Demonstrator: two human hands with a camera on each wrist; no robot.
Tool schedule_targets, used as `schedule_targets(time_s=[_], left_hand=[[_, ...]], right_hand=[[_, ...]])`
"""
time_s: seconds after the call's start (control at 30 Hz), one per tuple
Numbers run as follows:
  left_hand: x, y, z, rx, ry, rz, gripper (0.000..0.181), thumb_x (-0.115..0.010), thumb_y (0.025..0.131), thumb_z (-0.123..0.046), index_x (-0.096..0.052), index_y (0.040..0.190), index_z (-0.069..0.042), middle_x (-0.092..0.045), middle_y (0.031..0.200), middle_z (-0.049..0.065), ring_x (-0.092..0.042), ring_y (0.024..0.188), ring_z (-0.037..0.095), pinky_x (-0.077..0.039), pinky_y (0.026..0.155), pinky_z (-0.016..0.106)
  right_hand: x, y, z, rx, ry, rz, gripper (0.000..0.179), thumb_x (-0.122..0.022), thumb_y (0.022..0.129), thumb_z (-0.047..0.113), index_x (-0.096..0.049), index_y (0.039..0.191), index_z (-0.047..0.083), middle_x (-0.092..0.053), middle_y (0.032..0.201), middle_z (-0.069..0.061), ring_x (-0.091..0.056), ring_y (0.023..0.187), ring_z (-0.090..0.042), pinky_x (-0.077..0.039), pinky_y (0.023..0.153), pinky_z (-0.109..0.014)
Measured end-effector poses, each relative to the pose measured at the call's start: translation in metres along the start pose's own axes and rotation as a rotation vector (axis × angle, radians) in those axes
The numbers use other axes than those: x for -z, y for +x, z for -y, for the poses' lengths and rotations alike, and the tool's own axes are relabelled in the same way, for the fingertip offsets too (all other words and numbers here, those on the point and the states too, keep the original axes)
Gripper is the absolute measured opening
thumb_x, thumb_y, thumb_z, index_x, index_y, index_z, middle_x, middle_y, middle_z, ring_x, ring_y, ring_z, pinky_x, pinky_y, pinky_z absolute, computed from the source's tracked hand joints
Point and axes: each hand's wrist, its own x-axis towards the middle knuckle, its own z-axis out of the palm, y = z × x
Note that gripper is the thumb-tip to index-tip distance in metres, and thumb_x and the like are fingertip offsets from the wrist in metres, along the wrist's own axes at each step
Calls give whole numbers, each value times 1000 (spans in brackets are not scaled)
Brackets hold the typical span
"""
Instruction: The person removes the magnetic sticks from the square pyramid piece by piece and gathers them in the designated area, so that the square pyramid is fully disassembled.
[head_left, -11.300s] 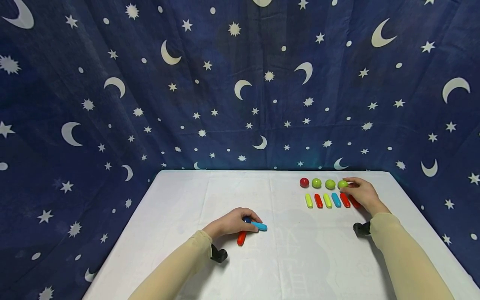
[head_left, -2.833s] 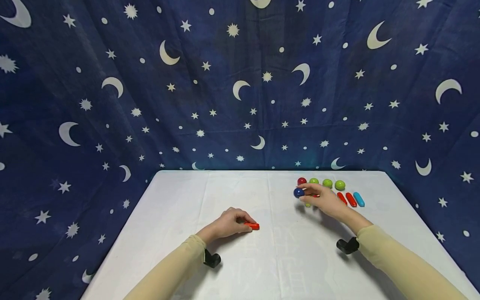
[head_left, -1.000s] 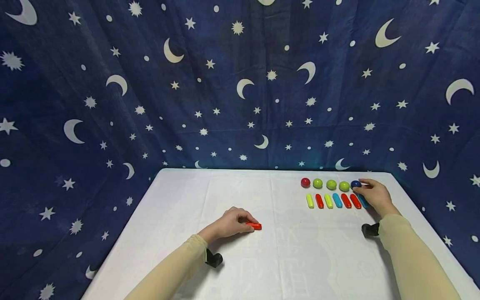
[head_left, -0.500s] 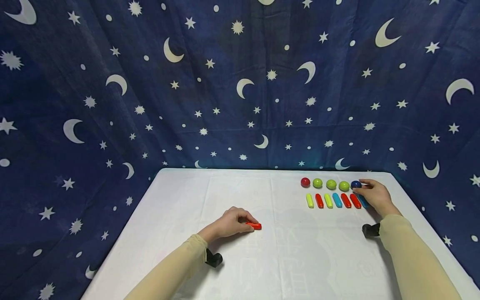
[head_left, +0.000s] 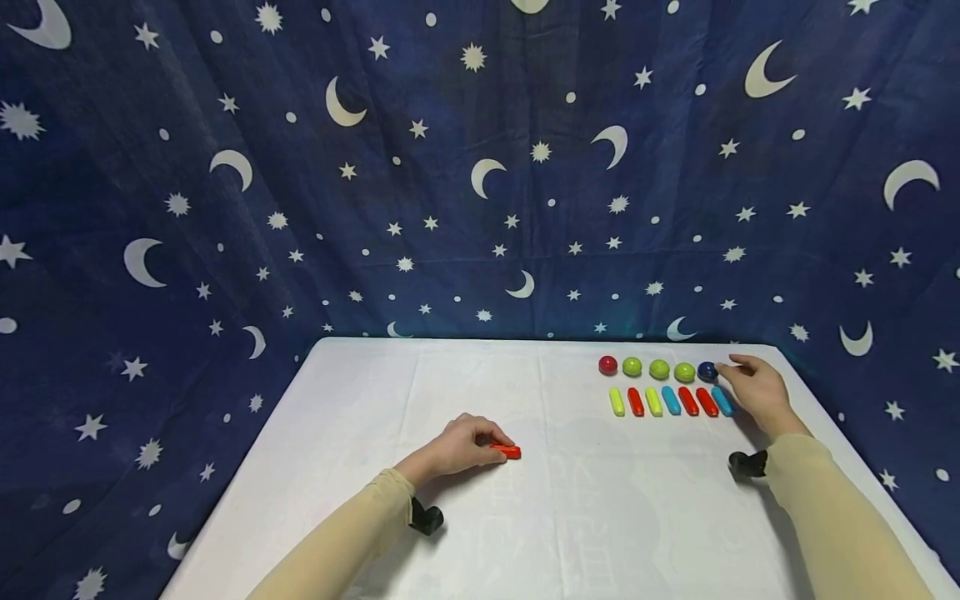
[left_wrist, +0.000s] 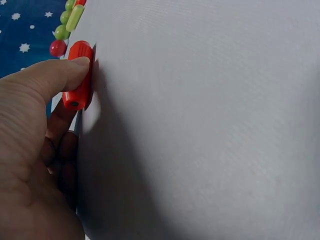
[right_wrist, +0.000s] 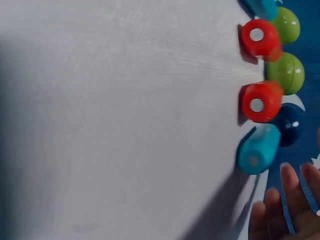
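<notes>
Between thumb and fingers my left hand (head_left: 460, 446) pinches a short red toy rod (head_left: 513, 452) close over the white table. The left wrist view shows the thumb across the rod's side, with a small dark hole in its near end. My right hand (head_left: 761, 393) is beside a dark blue ball (head_left: 707, 372), the rightmost in a row of balls. In the right wrist view its fingers (right_wrist: 295, 197) are spread and hold nothing. In front of that ball lies a light blue rod (head_left: 722, 402), with a pale round spot on its end.
Left of the blue ball stand several green balls (head_left: 659, 369) and a red ball (head_left: 607, 365). A second row, nearer, has yellow rods (head_left: 617, 402), red rods (head_left: 687, 402) and another light blue rod (head_left: 671, 401). A starry dark blue cloth (head_left: 420, 183) hangs behind the table (head_left: 420, 375).
The right hand carried the dark blue ball to the row's right end, then let go and drew slightly right. The light blue rod left the left hand's area; the left hand kept the red rod.
</notes>
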Motion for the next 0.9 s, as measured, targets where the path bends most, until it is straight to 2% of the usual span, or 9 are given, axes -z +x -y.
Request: schedule_targets(time_s=[0.1, 0.2, 0.4, 0.53, 0.63, 0.73, 0.83, 0.9], left_hand=[[0, 0, -2, -2, 26, -7, 18, -81, 89, -28, -78, 105, -36, -65, 100, -22, -48, 98, 13, -38, 84, 36], [-1, 0, -4, -18, 68, -16, 18, -81, 89, -27, -79, 106, -34, -65, 99, -20, -48, 96, 13, -38, 82, 35], [2, 1, -8, -91, 204, -36, 17, -80, 90, -29, -79, 106, -33, -64, 97, -18, -48, 90, 10, -37, 80, 32], [2, 6, -13, -152, 370, -31, 15, -80, 90, -34, -78, 105, -33, -61, 90, -20, -47, 86, 7, -37, 78, 30], [2, 12, -20, -182, 515, -24, 13, -79, 89, -37, -77, 102, -33, -58, 83, -20, -47, 82, 6, -38, 75, 29], [1, 19, -29, -179, 599, -17, 11, -79, 88, -35, -77, 99, -33, -56, 79, -18, -47, 79, 8, -38, 72, 30], [-5, 27, -38, -156, 597, 0, 12, -78, 89, -34, -76, 101, -32, -55, 80, -17, -48, 78, 8, -39, 71, 30], [-10, 33, -44, -138, 546, 8, 14, -77, 91, -33, -77, 104, -30, -56, 82, -17, -49, 79, 8, -40, 73, 30]], right_hand=[[5, -7, 4, 44, -13, -59, 66, -44, 108, 38, -31, 156, -5, -41, 145, -34, -42, 129, -50, -38, 106, -62], [10, -15, 11, 135, -19, -106, 65, -44, 108, 39, -35, 154, -5, -46, 140, -33, -46, 125, -48, -40, 103, -62], [16, -40, 30, 296, -1, -104, 65, -45, 108, 42, -38, 154, -3, -47, 139, -32, -42, 128, -49, -38, 102, -67], [11, -60, 41, 354, 21, -65, 60, -47, 108, 40, -43, 152, -1, -51, 137, -29, -43, 127, -47, -38, 101, -67], [6, -77, 47, 397, 12, -4, 58, -51, 108, 40, -47, 150, 1, -55, 135, -26, -47, 124, -44, -44, 96, -56], [-1, -95, 54, 434, 6, 73, 59, -53, 106, 44, -49, 149, 4, -58, 134, -23, -50, 122, -39, -49, 87, -38], [-10, -110, 58, 469, 17, 143, 58, -56, 105, 45, -52, 147, 5, -60, 133, -19, -54, 119, -34, -48, 80, -25], [-18, -119, 60, 490, 28, 179, 55, -58, 105, 42, -54, 146, 6, -62, 131, -17, -56, 116, -31, -49, 78, -22]])
